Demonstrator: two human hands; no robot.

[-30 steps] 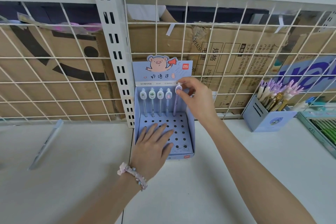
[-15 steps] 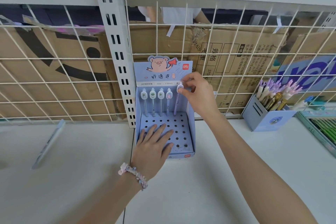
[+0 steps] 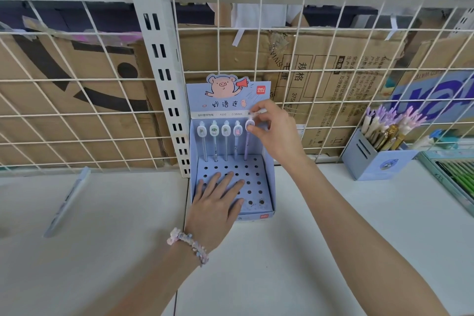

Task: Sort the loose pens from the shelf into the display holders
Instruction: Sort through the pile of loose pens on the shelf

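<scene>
So far five pens stand in the pig display holder [image 3: 269, 182]; right hand [image 3: 272, 131] pinches the purple pen [image 3: 246, 146], left hand [image 3: 215, 202] lies flat on it, most holes unfilled.

The right hand [image 3: 272, 131] is covering the top of the purple pen [image 3: 246, 146] and the blue cardboard display holder's [image 3: 269, 187] label at three o'clock. The left hand [image 3: 215, 202] is hiding several holes. The green pen tray [image 3: 454, 174] is running off the edge at three o'clock.
</scene>
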